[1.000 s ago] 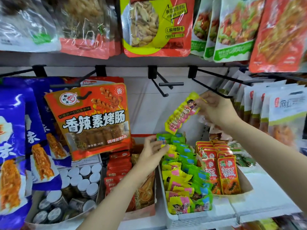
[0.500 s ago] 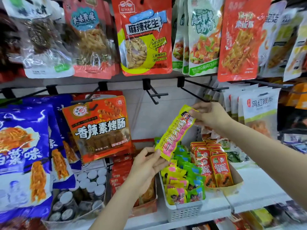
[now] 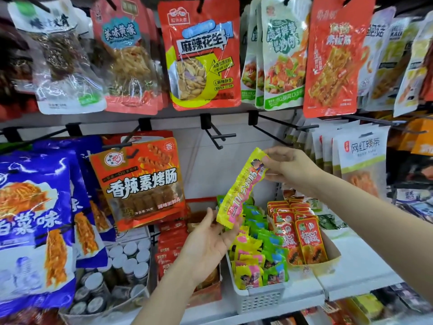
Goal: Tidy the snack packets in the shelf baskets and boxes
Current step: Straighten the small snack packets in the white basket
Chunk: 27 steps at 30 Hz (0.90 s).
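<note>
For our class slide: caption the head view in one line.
Right hand pinches a long yellow-pink snack packet above the white plastic basket.

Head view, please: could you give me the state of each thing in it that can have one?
Yellow-pink packet: lifted above the basket, tilted, held at both ends.
Right hand: pinches the packet's top end.
Left hand: palm up, fingers at the packet's bottom end.
White basket: full of small packets, on the shelf.
Cardboard box: holds upright red packets.
Middle hook: bare.

shelf (image 3: 356, 273) white | on it: white basket (image 3: 257, 299), cardboard box (image 3: 328, 259), jar tray (image 3: 105, 308)
</note>
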Each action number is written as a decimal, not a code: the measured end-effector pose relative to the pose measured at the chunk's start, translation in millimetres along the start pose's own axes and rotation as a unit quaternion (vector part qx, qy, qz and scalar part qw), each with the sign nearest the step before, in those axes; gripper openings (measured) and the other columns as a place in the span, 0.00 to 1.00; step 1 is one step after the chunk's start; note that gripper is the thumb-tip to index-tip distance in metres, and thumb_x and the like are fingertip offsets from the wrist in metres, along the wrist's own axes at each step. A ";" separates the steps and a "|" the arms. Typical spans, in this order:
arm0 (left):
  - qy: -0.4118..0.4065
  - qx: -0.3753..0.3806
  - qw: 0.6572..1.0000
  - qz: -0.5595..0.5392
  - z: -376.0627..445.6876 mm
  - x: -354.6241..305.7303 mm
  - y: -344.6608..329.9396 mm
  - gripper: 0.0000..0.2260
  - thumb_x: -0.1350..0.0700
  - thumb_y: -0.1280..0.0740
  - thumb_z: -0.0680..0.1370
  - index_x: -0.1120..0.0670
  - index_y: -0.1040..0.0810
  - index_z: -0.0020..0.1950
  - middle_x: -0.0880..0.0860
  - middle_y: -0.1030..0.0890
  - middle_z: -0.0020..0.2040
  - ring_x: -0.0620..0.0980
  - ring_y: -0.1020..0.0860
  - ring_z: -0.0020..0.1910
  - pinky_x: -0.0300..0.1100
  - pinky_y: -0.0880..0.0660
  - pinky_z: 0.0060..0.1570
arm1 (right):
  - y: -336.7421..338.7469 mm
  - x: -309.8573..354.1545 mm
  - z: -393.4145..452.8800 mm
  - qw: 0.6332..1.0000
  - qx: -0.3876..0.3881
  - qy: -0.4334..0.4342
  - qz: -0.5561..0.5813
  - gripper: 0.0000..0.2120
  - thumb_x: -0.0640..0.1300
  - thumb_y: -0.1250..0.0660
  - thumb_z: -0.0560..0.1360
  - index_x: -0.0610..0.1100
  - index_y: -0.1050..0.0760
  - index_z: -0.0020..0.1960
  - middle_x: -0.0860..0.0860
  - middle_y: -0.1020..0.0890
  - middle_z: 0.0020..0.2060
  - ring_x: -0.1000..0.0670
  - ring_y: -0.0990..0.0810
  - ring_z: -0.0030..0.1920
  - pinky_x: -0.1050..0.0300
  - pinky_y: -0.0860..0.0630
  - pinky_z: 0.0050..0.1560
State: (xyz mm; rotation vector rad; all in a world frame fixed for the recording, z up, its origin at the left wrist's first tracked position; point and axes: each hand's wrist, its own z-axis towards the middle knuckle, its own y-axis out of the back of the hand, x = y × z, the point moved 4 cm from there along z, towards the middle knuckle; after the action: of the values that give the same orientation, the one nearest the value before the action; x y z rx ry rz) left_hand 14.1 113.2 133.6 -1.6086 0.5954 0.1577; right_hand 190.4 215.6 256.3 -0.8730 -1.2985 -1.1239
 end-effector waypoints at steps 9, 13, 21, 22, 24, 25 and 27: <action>-0.132 -0.068 0.958 0.246 -0.8 -6.1 6.7 0.20 0.62 0.27 0.68 0.62 0.21 0.59 0.58 0.15 0.54 0.50 0.16 0.52 0.35 0.21 0.47 | 2.7 -20.9 -5.0 0.989 0.076 -0.105 0.076 0.18 0.52 0.39 0.80 0.40 0.21 0.59 0.43 0.16 0.48 0.45 0.15 0.47 0.57 0.18 0.44; -0.190 -0.061 0.920 0.338 -4.1 -7.0 8.6 0.25 0.61 0.23 0.65 0.55 0.21 0.62 0.52 0.16 0.56 0.48 0.18 0.57 0.34 0.22 0.48 | 7.2 -21.8 -4.5 0.996 0.045 -0.070 0.027 0.15 0.38 0.31 0.75 0.38 0.22 0.62 0.42 0.15 0.50 0.45 0.15 0.50 0.59 0.18 0.44; -0.213 -0.043 0.902 0.373 -5.0 -8.5 9.3 0.28 0.73 0.26 0.68 0.51 0.21 0.63 0.49 0.17 0.58 0.49 0.19 0.59 0.36 0.22 0.50 | 6.8 -20.5 0.2 0.998 0.009 -0.056 0.027 0.17 0.33 0.31 0.74 0.41 0.22 0.62 0.42 0.14 0.48 0.46 0.14 0.48 0.58 0.17 0.43; -0.214 -0.044 0.900 0.376 -5.1 -9.2 10.0 0.28 0.72 0.25 0.67 0.50 0.21 0.63 0.50 0.17 0.59 0.49 0.19 0.59 0.37 0.21 0.50 | 6.5 -20.6 0.5 0.998 0.009 -0.054 0.033 0.18 0.33 0.31 0.74 0.43 0.23 0.62 0.41 0.14 0.47 0.46 0.14 0.48 0.57 0.17 0.44; -0.207 -0.036 0.916 0.341 -5.0 -8.9 9.5 0.30 0.66 0.23 0.67 0.49 0.24 0.66 0.53 0.17 0.60 0.52 0.19 0.60 0.40 0.21 0.50 | 6.0 -20.4 0.8 0.998 0.009 -0.052 0.041 0.19 0.33 0.32 0.75 0.45 0.25 0.64 0.42 0.14 0.47 0.46 0.14 0.48 0.56 0.17 0.44; -0.187 -0.029 0.939 0.289 -4.9 -8.3 7.9 0.30 0.62 0.23 0.69 0.49 0.27 0.68 0.55 0.18 0.61 0.54 0.20 0.61 0.43 0.20 0.51 | 5.2 -19.9 0.9 0.998 0.010 -0.050 0.043 0.18 0.32 0.32 0.75 0.44 0.25 0.63 0.43 0.14 0.47 0.47 0.14 0.49 0.57 0.17 0.44; -0.098 -0.030 0.982 0.161 -2.6 -4.8 4.1 0.25 0.49 0.30 0.75 0.52 0.29 0.70 0.59 0.20 0.63 0.58 0.20 0.61 0.48 0.19 0.52 | 3.0 -17.6 0.6 0.997 0.022 -0.042 0.059 0.15 0.32 0.33 0.76 0.40 0.24 0.62 0.44 0.14 0.48 0.48 0.15 0.49 0.59 0.18 0.44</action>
State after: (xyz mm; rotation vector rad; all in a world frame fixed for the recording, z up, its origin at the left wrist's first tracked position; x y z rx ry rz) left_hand 7.4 112.0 132.4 -1.5244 0.6980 0.5735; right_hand 194.4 219.3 239.3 -0.9600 -1.3174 -0.9726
